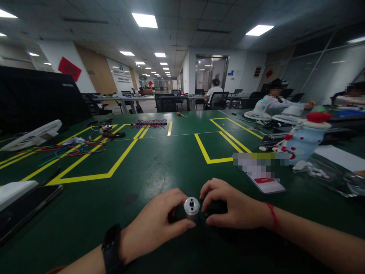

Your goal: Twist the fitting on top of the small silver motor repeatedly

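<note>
Near the front of the green table, my left hand (pixel 159 213) grips a small silver electric motor (pixel 191 207) between thumb and fingers. The motor's round end faces up, showing a centre shaft and two dark holes. Just to its right, my right hand (pixel 228 205) is curled, thumb toward fingertips, around a dark shape I cannot make out against the dark table. The fingertips of both hands are close together but apart. A black watch (pixel 112 243) is on my left wrist and a red cord (pixel 274 217) on my right.
Yellow tape (pixel 82 179) marks out areas on the table (pixel 159 163). Left are a phone (pixel 31 209), loose wires (pixel 82 146) and a white fan (pixel 34 135). A wire bundle (pixel 149 123) and screwdriver (pixel 180 114) lie farther back. Right are a badge (pixel 269 184) and a blue bottle (pixel 303 142). People sit beyond.
</note>
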Action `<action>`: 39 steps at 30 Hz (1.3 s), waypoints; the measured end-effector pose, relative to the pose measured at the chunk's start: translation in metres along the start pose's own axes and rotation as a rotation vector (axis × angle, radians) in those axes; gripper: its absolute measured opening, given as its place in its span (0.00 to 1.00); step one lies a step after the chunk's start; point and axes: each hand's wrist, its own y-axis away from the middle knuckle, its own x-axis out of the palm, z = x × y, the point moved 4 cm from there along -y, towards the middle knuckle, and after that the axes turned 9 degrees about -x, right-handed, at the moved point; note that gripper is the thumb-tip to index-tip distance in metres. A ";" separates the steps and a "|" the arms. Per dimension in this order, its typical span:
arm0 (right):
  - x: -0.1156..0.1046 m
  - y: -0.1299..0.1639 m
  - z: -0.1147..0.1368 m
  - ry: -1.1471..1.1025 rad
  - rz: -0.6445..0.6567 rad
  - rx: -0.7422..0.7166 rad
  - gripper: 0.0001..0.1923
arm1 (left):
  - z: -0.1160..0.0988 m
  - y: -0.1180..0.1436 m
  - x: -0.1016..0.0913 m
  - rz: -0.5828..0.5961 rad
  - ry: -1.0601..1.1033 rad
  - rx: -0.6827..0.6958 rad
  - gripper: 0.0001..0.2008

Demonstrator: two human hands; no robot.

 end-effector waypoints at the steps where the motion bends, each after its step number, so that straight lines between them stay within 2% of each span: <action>1: 0.002 -0.001 0.004 0.039 0.000 -0.019 0.07 | 0.000 0.000 0.000 -0.002 0.004 0.002 0.07; 5: -0.001 -0.009 0.019 -0.025 -0.230 -0.023 0.03 | 0.000 0.001 0.000 -0.006 -0.003 -0.003 0.07; 7: -0.001 -0.016 0.026 -0.053 -0.290 -0.034 0.04 | 0.000 0.001 0.000 -0.005 -0.007 -0.006 0.08; 11: 0.007 -0.026 0.036 -0.076 -0.223 0.002 0.04 | -0.001 0.002 0.001 -0.010 -0.005 0.001 0.08; 14: 0.011 -0.024 0.033 -0.143 -0.186 0.047 0.06 | -0.001 0.001 0.001 -0.003 -0.008 0.001 0.07; 18: 0.004 -0.009 0.009 -0.312 -0.261 0.196 0.15 | -0.002 0.002 -0.002 -0.014 -0.007 -0.011 0.08; 20: -0.002 -0.002 -0.005 -0.303 -0.294 0.269 0.13 | -0.002 0.002 -0.002 -0.014 -0.005 -0.013 0.08; 22: -0.005 0.002 -0.014 -0.222 -0.251 0.294 0.09 | -0.002 0.001 -0.002 -0.007 -0.004 -0.016 0.08; 26: -0.001 0.000 -0.010 -0.032 -0.162 0.215 0.05 | 0.000 0.000 -0.002 -0.007 -0.018 -0.032 0.08; 31: 0.007 -0.011 0.020 0.013 -0.345 0.089 0.04 | 0.001 0.000 0.001 0.000 -0.001 -0.005 0.08; 34: 0.012 -0.019 0.036 0.077 -0.339 0.010 0.03 | 0.001 0.001 0.001 -0.012 -0.003 0.001 0.07; 39: -0.002 -0.016 0.033 0.020 -0.422 0.017 0.02 | 0.000 0.002 0.001 -0.019 -0.026 -0.020 0.08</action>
